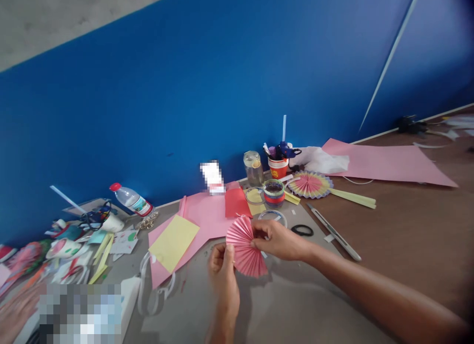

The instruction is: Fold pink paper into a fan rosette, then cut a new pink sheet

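Both my hands hold a pink pleated paper fan (243,246) spread into a half circle just above the grey mat (296,304). My left hand (223,277) pinches its lower left edge with closed fingers. My right hand (277,239) grips the fan's centre and right edge, fingers curled around it. Under and behind the fan lie pink paper sheets (207,213), a yellow sheet (174,242) and a red square (236,202).
A finished pink-and-yellow fan with a yellow handle (310,184) lies to the back right, near a red cup of tools (278,164), a jar (254,167), tape rolls (274,192), a craft knife (333,230) and a large pink sheet (388,161). A water bottle (131,199) and paper scraps clutter the left.
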Action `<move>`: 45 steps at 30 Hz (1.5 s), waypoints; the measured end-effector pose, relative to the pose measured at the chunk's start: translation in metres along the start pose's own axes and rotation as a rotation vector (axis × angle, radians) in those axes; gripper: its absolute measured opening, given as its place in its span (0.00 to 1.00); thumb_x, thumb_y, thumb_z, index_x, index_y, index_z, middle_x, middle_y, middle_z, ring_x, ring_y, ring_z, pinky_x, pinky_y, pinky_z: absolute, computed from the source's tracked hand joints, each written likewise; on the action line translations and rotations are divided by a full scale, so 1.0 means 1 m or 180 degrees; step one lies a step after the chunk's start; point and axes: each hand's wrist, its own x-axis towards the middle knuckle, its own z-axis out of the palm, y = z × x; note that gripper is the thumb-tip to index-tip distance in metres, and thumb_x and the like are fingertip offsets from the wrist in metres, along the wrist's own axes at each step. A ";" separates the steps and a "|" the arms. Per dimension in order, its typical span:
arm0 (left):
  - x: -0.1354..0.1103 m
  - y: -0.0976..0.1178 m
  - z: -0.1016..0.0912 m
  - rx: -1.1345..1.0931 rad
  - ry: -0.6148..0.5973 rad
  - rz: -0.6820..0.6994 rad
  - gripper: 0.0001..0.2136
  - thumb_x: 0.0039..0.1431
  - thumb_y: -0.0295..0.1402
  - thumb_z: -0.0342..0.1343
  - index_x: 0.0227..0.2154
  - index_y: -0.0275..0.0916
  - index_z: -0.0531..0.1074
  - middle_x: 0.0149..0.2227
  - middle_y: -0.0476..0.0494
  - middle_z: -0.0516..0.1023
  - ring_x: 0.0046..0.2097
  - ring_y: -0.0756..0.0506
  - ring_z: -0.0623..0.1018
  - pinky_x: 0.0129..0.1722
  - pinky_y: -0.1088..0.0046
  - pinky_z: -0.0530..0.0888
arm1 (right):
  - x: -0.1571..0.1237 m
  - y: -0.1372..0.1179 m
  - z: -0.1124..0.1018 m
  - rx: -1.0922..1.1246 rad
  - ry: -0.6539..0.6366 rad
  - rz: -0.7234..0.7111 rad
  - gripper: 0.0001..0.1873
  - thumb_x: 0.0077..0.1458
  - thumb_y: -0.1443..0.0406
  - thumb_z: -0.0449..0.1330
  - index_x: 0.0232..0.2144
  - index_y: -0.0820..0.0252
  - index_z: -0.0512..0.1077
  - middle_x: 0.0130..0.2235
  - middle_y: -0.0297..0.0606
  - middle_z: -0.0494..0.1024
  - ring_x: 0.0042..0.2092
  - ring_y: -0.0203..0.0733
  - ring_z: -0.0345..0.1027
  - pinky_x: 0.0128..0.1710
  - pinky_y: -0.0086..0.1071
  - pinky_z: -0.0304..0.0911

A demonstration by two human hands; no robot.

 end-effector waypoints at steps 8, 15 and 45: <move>0.004 0.004 0.002 -0.0150 0.0071 -0.0155 0.17 0.41 0.45 0.66 0.24 0.35 0.70 0.19 0.55 0.65 0.22 0.54 0.66 0.23 0.79 0.65 | 0.003 0.012 0.010 0.1049 -0.0351 0.0418 0.08 0.47 0.63 0.60 0.27 0.64 0.70 0.25 0.31 0.69 0.26 0.32 0.58 0.26 0.26 0.52; 0.004 0.000 0.001 0.0022 -0.0144 -0.0137 0.16 0.44 0.43 0.64 0.29 0.36 0.72 0.27 0.50 0.74 0.28 0.51 0.72 0.29 0.76 0.69 | 0.001 0.013 0.020 0.1671 -0.0069 0.0784 0.12 0.42 0.60 0.63 0.25 0.64 0.69 0.23 0.29 0.67 0.24 0.30 0.55 0.25 0.26 0.49; 0.003 0.002 0.001 -0.0158 0.0018 -0.0010 0.14 0.45 0.43 0.64 0.28 0.38 0.72 0.27 0.49 0.75 0.30 0.49 0.74 0.32 0.75 0.70 | -0.001 0.015 0.027 0.1726 0.0283 0.0614 0.15 0.42 0.59 0.66 0.22 0.62 0.65 0.22 0.27 0.65 0.25 0.30 0.55 0.26 0.27 0.49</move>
